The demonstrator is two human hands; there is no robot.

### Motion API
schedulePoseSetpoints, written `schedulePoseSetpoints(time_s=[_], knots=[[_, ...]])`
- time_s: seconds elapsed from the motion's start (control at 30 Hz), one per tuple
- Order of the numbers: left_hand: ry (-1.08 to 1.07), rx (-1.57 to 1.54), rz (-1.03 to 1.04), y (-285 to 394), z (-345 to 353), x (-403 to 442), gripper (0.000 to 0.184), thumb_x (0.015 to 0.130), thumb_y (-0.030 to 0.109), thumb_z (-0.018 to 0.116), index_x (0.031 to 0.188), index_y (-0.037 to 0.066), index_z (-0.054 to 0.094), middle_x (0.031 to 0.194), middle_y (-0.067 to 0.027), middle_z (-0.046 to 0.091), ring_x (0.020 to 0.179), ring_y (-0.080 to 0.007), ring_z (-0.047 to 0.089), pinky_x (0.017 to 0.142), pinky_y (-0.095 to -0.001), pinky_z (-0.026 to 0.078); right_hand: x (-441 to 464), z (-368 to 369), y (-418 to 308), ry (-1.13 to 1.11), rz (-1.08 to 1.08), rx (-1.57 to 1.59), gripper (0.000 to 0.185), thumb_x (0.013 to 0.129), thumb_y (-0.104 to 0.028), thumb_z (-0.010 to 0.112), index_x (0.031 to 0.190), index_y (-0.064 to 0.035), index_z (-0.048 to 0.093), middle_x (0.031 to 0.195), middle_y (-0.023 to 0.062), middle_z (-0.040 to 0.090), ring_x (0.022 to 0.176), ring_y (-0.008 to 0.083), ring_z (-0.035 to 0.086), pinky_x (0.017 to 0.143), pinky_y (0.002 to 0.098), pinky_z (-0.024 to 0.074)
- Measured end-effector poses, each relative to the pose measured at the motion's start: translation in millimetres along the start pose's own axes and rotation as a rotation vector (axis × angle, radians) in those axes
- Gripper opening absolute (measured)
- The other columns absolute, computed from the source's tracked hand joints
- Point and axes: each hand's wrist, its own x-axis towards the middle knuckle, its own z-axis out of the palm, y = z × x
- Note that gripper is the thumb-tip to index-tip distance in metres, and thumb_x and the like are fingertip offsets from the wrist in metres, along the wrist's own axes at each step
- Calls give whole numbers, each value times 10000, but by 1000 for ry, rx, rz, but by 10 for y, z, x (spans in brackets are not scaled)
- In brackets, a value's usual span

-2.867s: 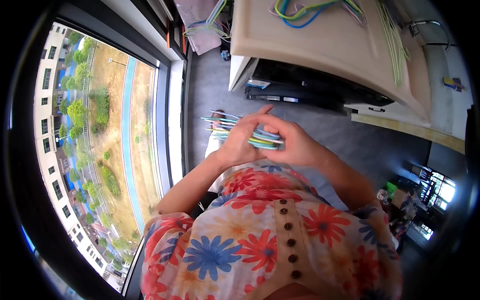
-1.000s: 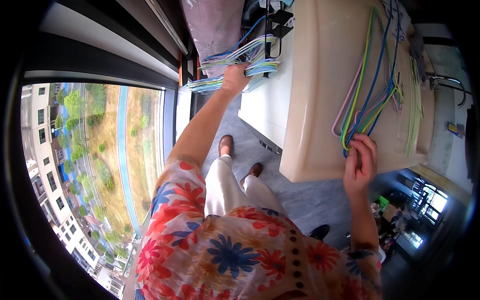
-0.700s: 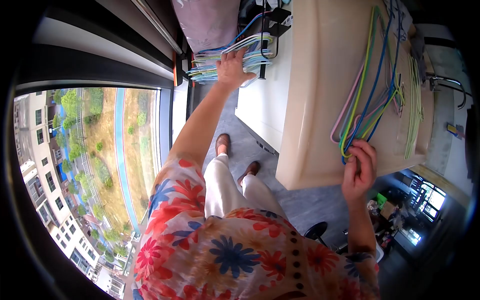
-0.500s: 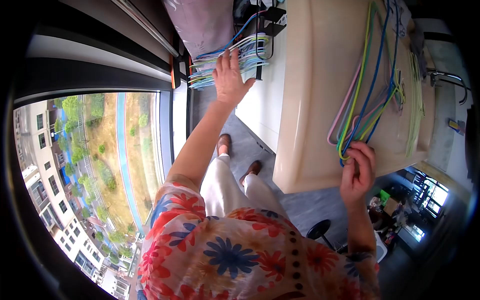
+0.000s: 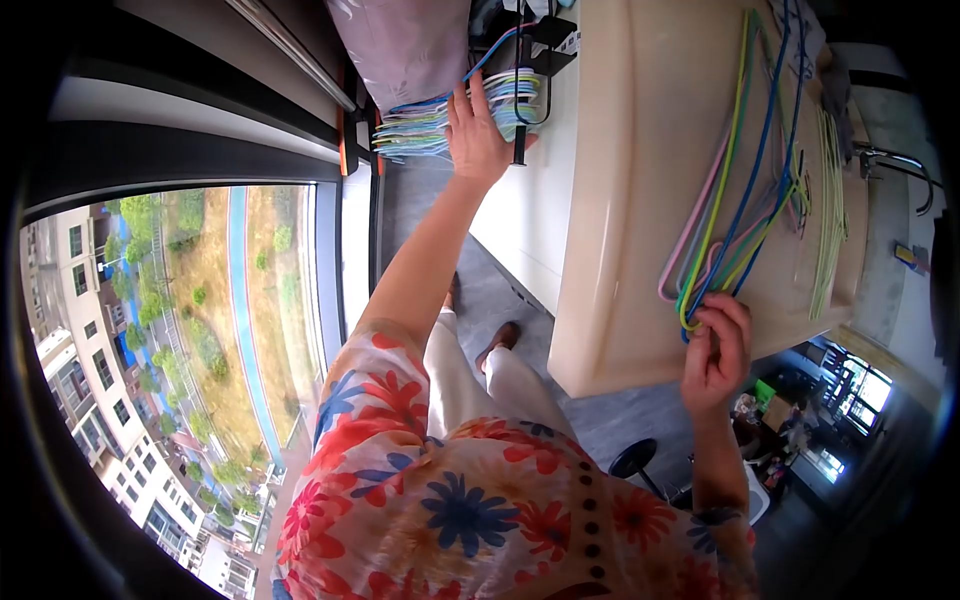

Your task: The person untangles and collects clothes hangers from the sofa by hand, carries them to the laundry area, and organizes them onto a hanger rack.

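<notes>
My left hand (image 5: pixel 480 145) is stretched out with its fingers apart, against the side of a packed row of thin pastel clothes hangers (image 5: pixel 415 128) that hang from a black rack (image 5: pixel 521 90). The hand grips none of them. On the beige counter (image 5: pixel 625 200) lies a loose bunch of coloured hangers (image 5: pixel 722 220) in pink, green, yellow and blue. My right hand (image 5: pixel 718 345) has its fingers curled around the near corner of this bunch at the counter's edge. How many hangers it pinches is hidden.
More pale green hangers (image 5: pixel 828 215) lie farther right on the counter, near a faucet (image 5: pixel 895 160). A greyish-pink cloth cover (image 5: pixel 410 45) is behind the hanging row. A large window (image 5: pixel 180 330) takes up the left side. A round black stool (image 5: pixel 633 458) stands below the counter.
My left hand has shifted right and slightly up along the hanging row, its thumb now by the rack bar. The hanging row has bunched upward a little. My right hand stays at the bunch.
</notes>
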Motion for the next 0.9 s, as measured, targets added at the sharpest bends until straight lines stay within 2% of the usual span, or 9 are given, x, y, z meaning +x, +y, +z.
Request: schedulePoseSetpoints(time_s=[0.27,0.4,0.6,0.63,0.73,0.77,0.8,0.87,0.9], knots=[[60,32,73,-200,168,150,1088,475,293,809,1318,37,172,1248,-240,336,1099,-405,379,939,-412,341,4,32,-18,64,-46,15,192,724,114,473,868,34,573,965,126,541,790,213,543,634,272,454],[-43,82,172,-237,-146,92,900,566,174,740,1300,36,238,1217,-232,383,1112,-379,387,933,-403,349,-13,28,-6,88,-36,19,202,698,122,498,840,13,592,947,115,558,732,187,552,588,244,445],[89,-220,211,484,-1107,156,355,681,89,615,1031,79,559,1034,-115,548,926,-273,528,787,-350,425,-28,33,42,273,-65,70,238,671,59,571,895,-20,582,1093,118,505,913,238,508,735,308,436],[142,-227,327,706,-1215,152,272,706,54,594,977,83,583,915,-80,583,803,-206,562,668,-294,451,-41,39,50,276,-62,96,262,664,18,604,920,-25,573,1124,118,488,981,255,470,794,329,412],[-43,-501,378,1382,-1427,34,211,724,22,575,929,65,598,807,-76,591,681,-157,569,586,-259,451,-6,-50,32,333,-40,113,252,671,-6,617,919,-24,575,1144,125,473,994,262,462,802,330,407],[-11,-453,449,1568,-1406,3,173,730,-11,560,883,55,610,731,-66,581,587,-121,552,524,-230,437,66,-75,56,449,-50,70,183,725,-67,620,892,-19,564,966,119,561,845,203,533,692,288,439],[-136,-425,449,1750,-1424,-44,152,782,2,559,928,7,602,753,-53,600,616,-77,535,549,-221,439,91,-108,133,417,133,238,154,746,-103,612,864,-17,563,873,103,567,755,177,534,629,272,434],[-201,-232,517,2067,-1331,-92,135,761,43,589,891,32,626,740,-70,606,596,-106,547,550,-226,441,135,-127,363,330,488,579,168,790,-177,597,806,-14,560,687,72,580,576,126,536,502,240,423],[-265,-141,523,2205,-1283,-119,128,749,106,604,860,49,635,741,-83,607,603,-146,564,563,-253,450,228,-144,458,266,540,569,181,803,-196,586,784,-18,555,648,50,557,528,103,502,467,227,399]])
